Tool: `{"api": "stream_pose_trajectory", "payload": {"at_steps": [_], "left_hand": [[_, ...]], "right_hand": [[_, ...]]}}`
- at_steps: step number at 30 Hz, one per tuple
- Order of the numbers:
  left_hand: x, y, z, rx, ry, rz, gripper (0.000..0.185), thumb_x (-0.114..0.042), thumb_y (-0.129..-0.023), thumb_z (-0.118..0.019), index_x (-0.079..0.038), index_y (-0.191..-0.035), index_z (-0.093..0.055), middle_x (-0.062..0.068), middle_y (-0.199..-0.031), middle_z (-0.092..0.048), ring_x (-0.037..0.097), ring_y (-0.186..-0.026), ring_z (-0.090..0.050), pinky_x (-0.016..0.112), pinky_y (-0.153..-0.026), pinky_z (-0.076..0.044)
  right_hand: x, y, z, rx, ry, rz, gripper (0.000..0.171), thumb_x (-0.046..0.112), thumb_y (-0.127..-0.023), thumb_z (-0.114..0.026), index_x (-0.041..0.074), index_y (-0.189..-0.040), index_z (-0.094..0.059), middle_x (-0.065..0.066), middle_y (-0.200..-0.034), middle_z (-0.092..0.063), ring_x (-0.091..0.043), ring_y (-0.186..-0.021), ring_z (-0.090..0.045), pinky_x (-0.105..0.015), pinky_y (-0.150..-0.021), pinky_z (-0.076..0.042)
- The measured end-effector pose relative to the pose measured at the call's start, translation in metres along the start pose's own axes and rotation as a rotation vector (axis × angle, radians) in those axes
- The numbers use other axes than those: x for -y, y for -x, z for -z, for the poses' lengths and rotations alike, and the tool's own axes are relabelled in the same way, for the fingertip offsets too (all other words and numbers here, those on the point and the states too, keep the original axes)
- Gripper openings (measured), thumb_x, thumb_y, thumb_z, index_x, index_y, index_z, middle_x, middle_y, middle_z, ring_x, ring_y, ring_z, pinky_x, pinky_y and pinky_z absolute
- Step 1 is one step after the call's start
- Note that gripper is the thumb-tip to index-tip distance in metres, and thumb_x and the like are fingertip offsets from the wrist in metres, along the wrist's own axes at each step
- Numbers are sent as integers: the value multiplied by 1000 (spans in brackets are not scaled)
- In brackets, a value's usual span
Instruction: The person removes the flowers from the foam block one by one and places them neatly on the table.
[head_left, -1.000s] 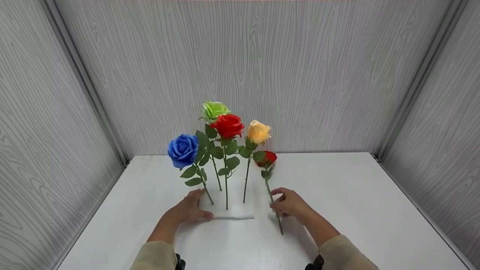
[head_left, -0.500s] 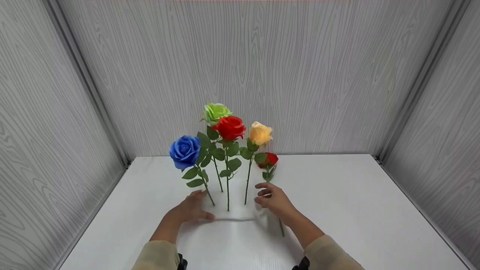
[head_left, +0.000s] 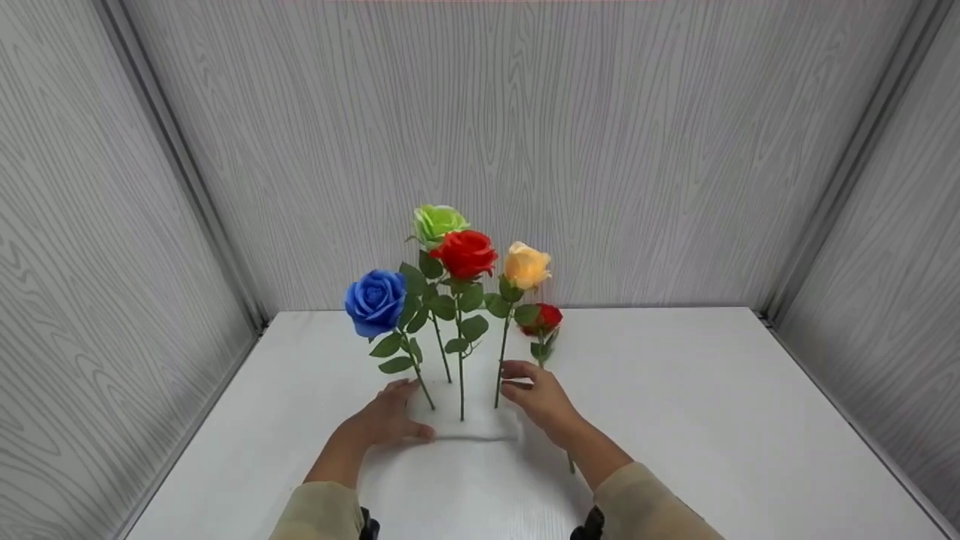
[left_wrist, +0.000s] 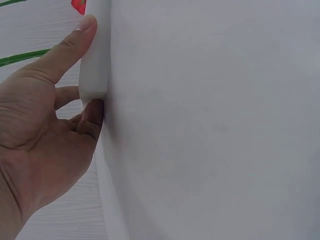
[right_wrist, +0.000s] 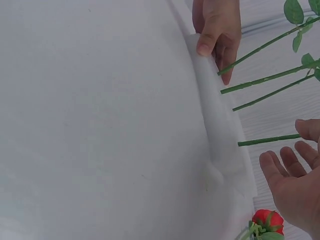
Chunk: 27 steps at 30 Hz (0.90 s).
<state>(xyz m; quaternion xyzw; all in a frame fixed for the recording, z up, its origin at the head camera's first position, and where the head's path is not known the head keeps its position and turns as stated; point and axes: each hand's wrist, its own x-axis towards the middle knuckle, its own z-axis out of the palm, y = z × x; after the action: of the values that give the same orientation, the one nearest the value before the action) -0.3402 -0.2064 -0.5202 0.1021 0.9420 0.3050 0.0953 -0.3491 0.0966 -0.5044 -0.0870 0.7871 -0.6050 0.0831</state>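
My left hand [head_left: 386, 416] holds the left end of a low white block [head_left: 480, 427], its thumb along the near edge and its other fingers round the end. Four artificial roses stand in the block: a blue rose [head_left: 376, 303] leaning left, a green rose [head_left: 438, 223], a red rose [head_left: 466, 254] and a pale orange rose [head_left: 527, 265]. My right hand [head_left: 546, 401] is at the orange rose's stem [right_wrist: 270, 140], thumb close against it and fingers spread apart. A second red rose [head_left: 547, 318] lies on the table, its stem partly hidden behind my right hand.
The white table [head_left: 712, 420] stretches out on both sides of the block. A grey wood-grain panel [head_left: 637, 150] rises behind it, with similar panels at left and right.
My right hand has let go of the lying red rose's stem and moved left to the orange rose's stem. My left hand stays on the block.
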Motion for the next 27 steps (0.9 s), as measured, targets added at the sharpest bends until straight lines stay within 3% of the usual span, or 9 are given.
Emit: {"api": "stream_pose_trajectory", "payload": {"at_steps": [6, 12, 19, 27], "left_hand": [[2, 0, -2, 5, 14, 3, 110, -41, -83, -95, 3, -166, -37, 30, -172, -34, 51, -162, -32, 62, -131, -33], [3, 0, -2, -2, 11, -4, 109, -41, -84, -94, 3, -166, -37, 31, -172, -34, 52, -161, -33, 63, -131, -33], [2, 4, 0, 3, 22, -4, 108, -39, -85, -94, 4, -166, -36, 31, -173, -33, 51, -162, -32, 62, -132, -32], [1, 4, 2, 19, 17, -9, 110, -43, -84, -94, 5, -165, -36, 31, -174, -31, 53, -163, -29, 63, -132, -32]], "right_hand": [[-8, -2, -8, 41, -41, 22, 47, 3, -105, -65, -4, -151, -58, -25, -149, -65, -39, -141, -64, -41, -113, -58], [-16, -5, -15, 34, -117, -2, 46, 0, -105, -64, -9, -149, -57, -28, -141, -70, -34, -131, -70, -32, -104, -62], [-18, -7, -16, -3, -142, -31, 37, 4, -108, -62, -5, -144, -65, -25, -136, -74, -27, -123, -74, -38, -107, -62], [-18, -11, -17, -34, -205, -37, 35, -2, -108, -58, -7, -142, -65, -26, -133, -75, -24, -116, -76, -40, -105, -63]]}}
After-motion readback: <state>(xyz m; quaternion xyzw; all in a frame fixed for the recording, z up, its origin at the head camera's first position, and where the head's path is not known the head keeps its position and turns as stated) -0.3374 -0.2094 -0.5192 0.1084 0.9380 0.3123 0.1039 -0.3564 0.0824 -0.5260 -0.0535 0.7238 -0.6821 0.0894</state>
